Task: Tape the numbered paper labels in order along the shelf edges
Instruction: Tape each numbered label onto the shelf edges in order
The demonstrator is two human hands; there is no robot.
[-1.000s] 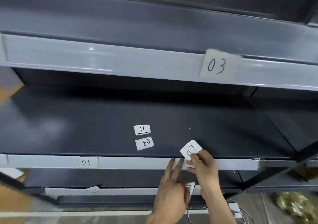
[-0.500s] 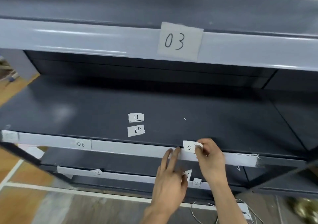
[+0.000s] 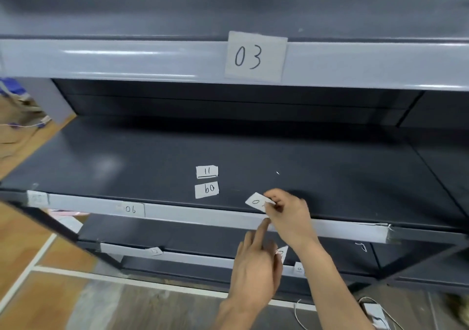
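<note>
Though well begun, far from finished. Taped already: label 03 (image 3: pixel 255 57) on the upper shelf edge (image 3: pixel 127 60), label 06 (image 3: pixel 131 209) on the middle shelf edge (image 3: pixel 203 215). Loose on the shelf board (image 3: pixel 127 167): label 11 (image 3: pixel 206 171), label 09 (image 3: pixel 206 189). Pinched in the right hand (image 3: pixel 291 213) just above the middle edge, right of 06: label beginning 0 (image 3: pixel 256 202), unstuck. Left hand (image 3: pixel 256 268): forefinger on that edge, second slip (image 3: pixel 281 253) seemingly held under the thumb.

Small label (image 3: pixel 256 201) (tilted) in right hand (image 3: pixel 289 213), above shelf edge (image 3: pixel 203 215)
</note>
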